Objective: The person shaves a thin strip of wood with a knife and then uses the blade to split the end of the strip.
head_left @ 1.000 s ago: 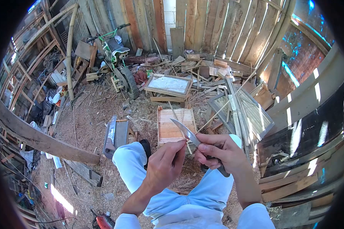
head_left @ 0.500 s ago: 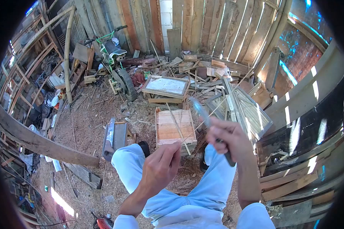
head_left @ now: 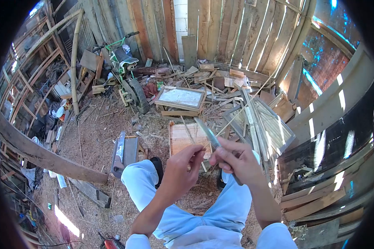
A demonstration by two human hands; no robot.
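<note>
My left hand (head_left: 182,173) is closed in a pinch on the near end of a thin wooden stick (head_left: 255,94), which slants away up to the right. My right hand (head_left: 238,161) grips a knife (head_left: 208,133) by its handle, the blade pointing up and to the left. The blade lies close to the stick, just beyond my left fingertips; whether they touch I cannot tell. Below and beyond the hands, between my feet, stands a wooden slatted box (head_left: 182,139), partly hidden by the hands, with a thin strip (head_left: 187,129) lying across it.
A handsaw (head_left: 119,154) rests by a small dark-panelled frame (head_left: 131,148) on the left. Behind the box lies a framed white panel (head_left: 180,97) among scrap wood. A green bike (head_left: 126,66) stands back left. Slatted frames (head_left: 274,120) lean at right; a beam (head_left: 50,155) crosses the left.
My right hand has come down and left, bringing the knife near my left fingers. The left hand has moved slightly up and right, still pinching the stick.
</note>
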